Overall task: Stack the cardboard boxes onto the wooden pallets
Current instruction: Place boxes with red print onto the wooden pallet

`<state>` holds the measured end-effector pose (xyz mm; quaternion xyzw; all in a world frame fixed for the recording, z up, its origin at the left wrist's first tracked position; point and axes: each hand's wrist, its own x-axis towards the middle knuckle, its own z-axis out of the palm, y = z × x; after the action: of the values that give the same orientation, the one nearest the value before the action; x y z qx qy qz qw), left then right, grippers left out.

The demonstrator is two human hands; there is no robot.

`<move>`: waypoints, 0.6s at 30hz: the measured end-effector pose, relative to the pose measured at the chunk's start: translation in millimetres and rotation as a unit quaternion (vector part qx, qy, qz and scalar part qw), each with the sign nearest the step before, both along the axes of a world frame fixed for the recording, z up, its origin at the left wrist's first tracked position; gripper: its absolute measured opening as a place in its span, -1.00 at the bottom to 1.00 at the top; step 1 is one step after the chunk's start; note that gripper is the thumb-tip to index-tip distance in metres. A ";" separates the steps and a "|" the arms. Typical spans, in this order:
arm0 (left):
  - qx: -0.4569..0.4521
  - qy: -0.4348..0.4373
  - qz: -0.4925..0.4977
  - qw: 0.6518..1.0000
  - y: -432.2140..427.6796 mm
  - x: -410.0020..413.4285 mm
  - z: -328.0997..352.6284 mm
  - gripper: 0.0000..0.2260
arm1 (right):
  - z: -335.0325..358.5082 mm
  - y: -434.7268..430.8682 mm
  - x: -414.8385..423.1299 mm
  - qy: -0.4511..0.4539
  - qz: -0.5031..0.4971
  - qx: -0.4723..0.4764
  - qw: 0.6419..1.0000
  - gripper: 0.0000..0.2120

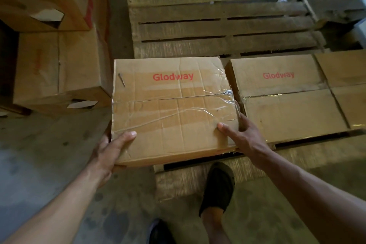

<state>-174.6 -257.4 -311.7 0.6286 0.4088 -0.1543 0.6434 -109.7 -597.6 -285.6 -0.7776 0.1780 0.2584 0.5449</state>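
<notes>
Head view: Glodway box (172, 105), creased, clear tape across its top seam, sits at centre on the near-left part of the wooden pallet (217, 25). Left hand (111, 150) grips its near-left corner; right hand (243, 136) clasps its right edge. Second box (283, 97) at 3 o'clock already placed. Judged early: slats at 12 o'clock bare, stacked boxes (57, 65) at 9 o'clock waiting.
</notes>
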 end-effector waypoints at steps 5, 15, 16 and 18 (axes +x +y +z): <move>0.019 -0.044 0.013 0.999 -13.4 12.6 -17.4 -0.40 | -10.3 -1.2 8.8 -0.025 -0.018 -0.063 0.998 -0.32; 0.016 -0.030 0.032 0.999 -31.8 2.1 -46.4 -0.50 | -31.3 -0.1 16.6 -0.028 0.024 -0.304 0.952 -0.27; 0.016 -0.026 0.032 0.999 -32.6 2.1 -47.9 -0.54 | -32.4 0.6 14.7 -0.023 0.030 -0.337 0.941 -0.28; 0.008 -0.020 0.027 0.999 -34.6 1.8 -51.8 -0.67 | -32.8 2.4 10.2 -0.018 0.039 -0.387 0.921 -0.30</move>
<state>-172.8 -292.0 -363.5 0.6258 0.4135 -0.1209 0.6502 -99.5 -595.2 -318.4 -0.9385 0.2239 0.1766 0.1945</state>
